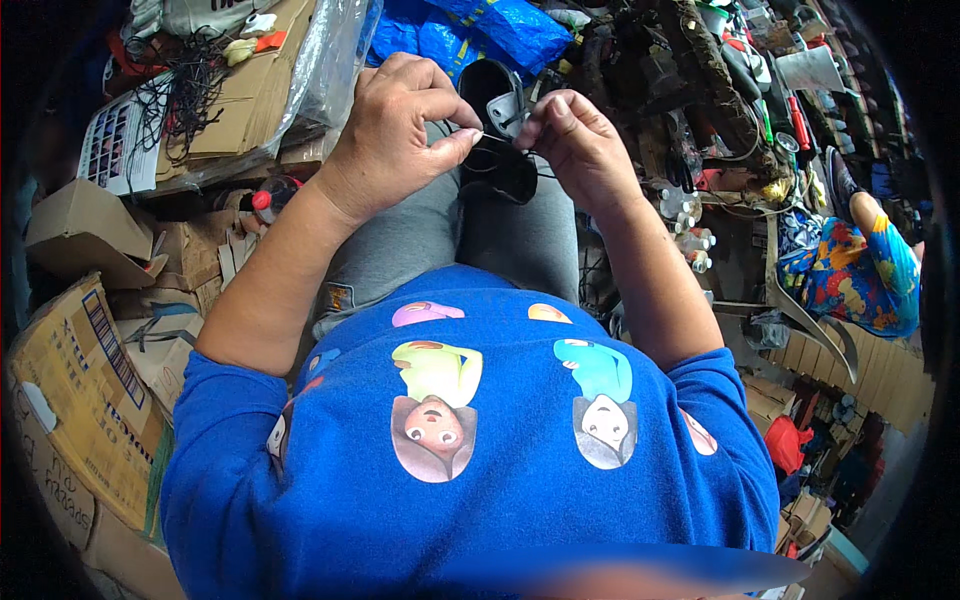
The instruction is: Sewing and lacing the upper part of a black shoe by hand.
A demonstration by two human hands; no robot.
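Note:
Above my lap, my left hand [410, 130] is closed in a pinch, thumb against forefinger. A thin pale strand [482, 136], like thread, pokes out from its fingertips. A short way to the right, my right hand [585, 145] is also closed, with thumb and fingers pressed together; what lies in them is too small to make out. Between and below the hands, a black shoe [512, 182] rests at my thighs, with a whitish patch [503, 112] inside it. Part of the shoe is hidden by my fingers.
Cardboard boxes [95, 370] crowd the left side, with tangled black cord [190, 95] on flat cardboard. A blue plastic bag [470, 35] lies ahead. Tools, including a red-handled one [798, 122], and plastic bottles [695, 240] clutter the right. Another person's leg in colourful cloth [860, 270] shows at far right.

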